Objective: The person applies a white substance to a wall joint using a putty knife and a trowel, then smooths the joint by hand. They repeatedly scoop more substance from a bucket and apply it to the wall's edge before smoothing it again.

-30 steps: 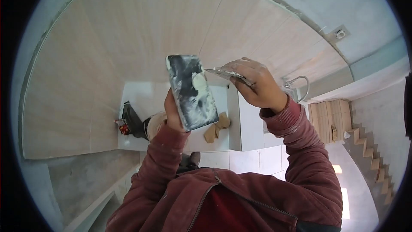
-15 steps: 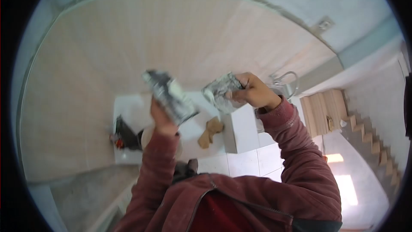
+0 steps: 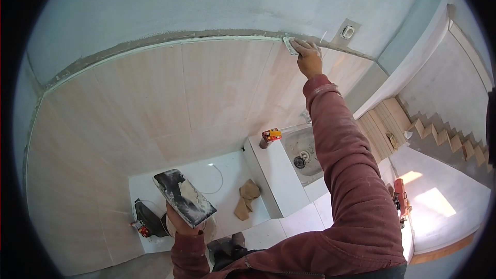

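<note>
My left hand (image 3: 178,223) is closed under a black rectangular float (image 3: 187,199) smeared with pale paste, held low in front of my body with its face up. My right arm is stretched out to the top edge of the tiled wall (image 3: 217,82). Its hand (image 3: 309,60) grips a small flat spreader (image 3: 291,46) coated in pale paste. The spreader's face is against the top edge of the tiles, beside a rough grey band (image 3: 206,34) under the plastered wall. My fingers hide part of the spreader.
Below the wall are a sink (image 3: 293,151), a white ledge (image 3: 274,175) with a red-and-yellow package (image 3: 271,135), and a brown cloth (image 3: 248,199). A dark container (image 3: 150,219) stands left. A socket (image 3: 347,32) is right of my right hand; stairs (image 3: 439,135) rise at far right.
My right hand with the spreader has moved from beside the float up to the tiles' top edge. The left hand with the float has dropped lower. The view has tilted upward.
</note>
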